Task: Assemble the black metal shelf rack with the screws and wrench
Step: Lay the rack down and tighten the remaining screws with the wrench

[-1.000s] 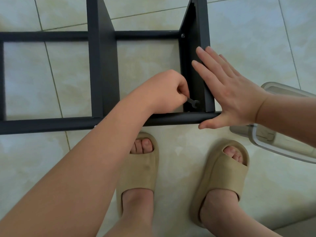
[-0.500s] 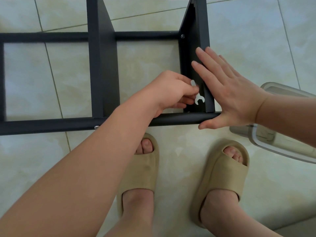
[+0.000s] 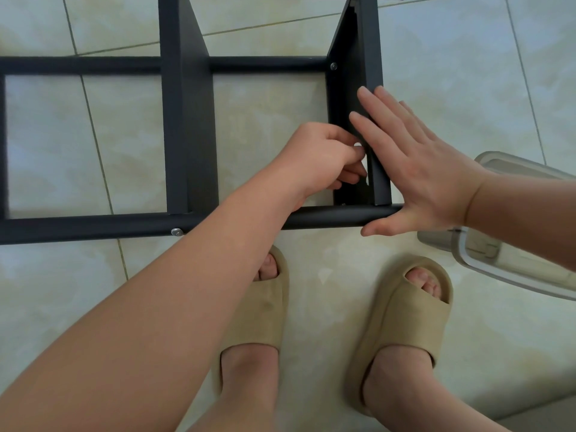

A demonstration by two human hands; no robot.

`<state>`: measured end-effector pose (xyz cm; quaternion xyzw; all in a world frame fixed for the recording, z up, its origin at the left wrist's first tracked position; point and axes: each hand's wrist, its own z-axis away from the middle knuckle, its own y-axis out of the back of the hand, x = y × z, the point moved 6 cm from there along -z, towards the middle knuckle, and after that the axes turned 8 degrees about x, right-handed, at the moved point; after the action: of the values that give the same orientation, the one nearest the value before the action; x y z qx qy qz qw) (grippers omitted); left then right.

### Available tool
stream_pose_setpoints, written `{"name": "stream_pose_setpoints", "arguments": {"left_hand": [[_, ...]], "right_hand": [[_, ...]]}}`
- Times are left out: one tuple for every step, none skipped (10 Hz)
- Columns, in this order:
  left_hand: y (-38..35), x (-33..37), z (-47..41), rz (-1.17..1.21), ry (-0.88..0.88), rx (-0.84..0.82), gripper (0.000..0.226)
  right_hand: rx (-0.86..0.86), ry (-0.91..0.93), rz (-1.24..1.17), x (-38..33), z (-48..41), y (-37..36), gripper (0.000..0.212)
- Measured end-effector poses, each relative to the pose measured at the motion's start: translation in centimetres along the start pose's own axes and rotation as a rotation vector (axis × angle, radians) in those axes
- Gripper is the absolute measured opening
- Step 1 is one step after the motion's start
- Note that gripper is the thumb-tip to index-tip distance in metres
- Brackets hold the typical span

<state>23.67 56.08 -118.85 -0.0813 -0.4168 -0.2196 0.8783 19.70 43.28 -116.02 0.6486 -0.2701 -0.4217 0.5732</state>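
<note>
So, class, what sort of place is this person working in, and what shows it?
Probably a room at home, not a workshop: a glossy beige tiled floor, soft tan slippers on bare feet, and a clear plastic storage box beside the black rack.

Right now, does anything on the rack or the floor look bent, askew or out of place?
Nothing stands out. The rack looks straight and its screws look seated. The right hand lies flat on it; the left hand pinches the wrench.
</note>
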Motion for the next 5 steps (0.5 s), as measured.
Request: {"name": "stream_pose_setpoints", "arguments": {"left_hand": [[-0.22, -0.31, 0.07, 0.017, 0.044, -0.035, 0.007], [-0.30, -0.72, 0.13, 0.046, 0.106, -0.069, 0.007], [-0.30, -0.81, 0.15, 0.053, 0.134, -0.087, 0.005], [-0.26, -0.69, 0.10, 0.043, 0.126, -0.078, 0.007], [-0.38, -0.73, 0.02, 0.089, 0.139, -0.061, 0.005]], "right_hand": [[0.001, 0.001, -0.001, -0.01, 0.04, 0.03, 0.130], [-0.004, 0.000, 0.002, 0.01, 0.06, 0.02, 0.130], [-0.005, -0.001, 0.005, 0.00, 0.02, 0.01, 0.130], [-0.003, -0.002, 0.001, 0.00, 0.01, -0.03, 0.130], [0.002, -0.003, -0.002, -0.01, 0.03, -0.04, 0.130]]}}
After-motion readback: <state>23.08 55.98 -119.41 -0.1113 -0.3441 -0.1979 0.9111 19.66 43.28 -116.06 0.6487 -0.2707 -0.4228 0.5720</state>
